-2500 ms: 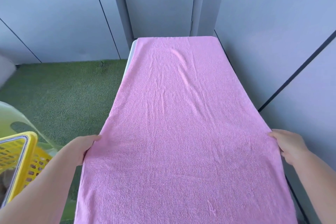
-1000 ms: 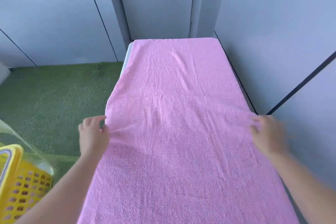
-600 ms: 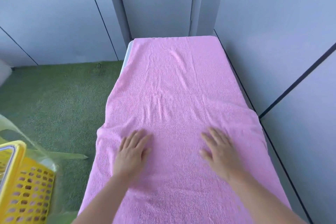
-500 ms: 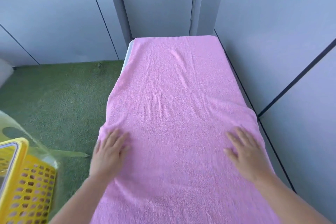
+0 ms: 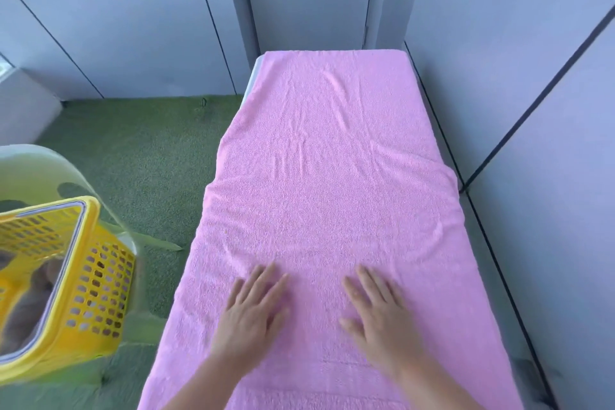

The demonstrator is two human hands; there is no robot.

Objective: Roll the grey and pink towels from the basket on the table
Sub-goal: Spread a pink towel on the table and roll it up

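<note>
We find the pink towel (image 5: 332, 193) spread lengthwise over the table (image 5: 252, 76). It covers the table from the far edge to the near one and hangs over the left edge nearer us. The left hand (image 5: 249, 316) and right hand (image 5: 379, 313) lie palms-down on its near half, side by side, fingers straight and slightly fanned. Off the left edge we see a yellow basket (image 5: 93, 276) on a pale green chair (image 5: 50, 170), over green turf (image 5: 139, 150).

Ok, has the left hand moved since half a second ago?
Yes. The left hand has slid right, from the left edge of the pink towel toward its middle.
</note>
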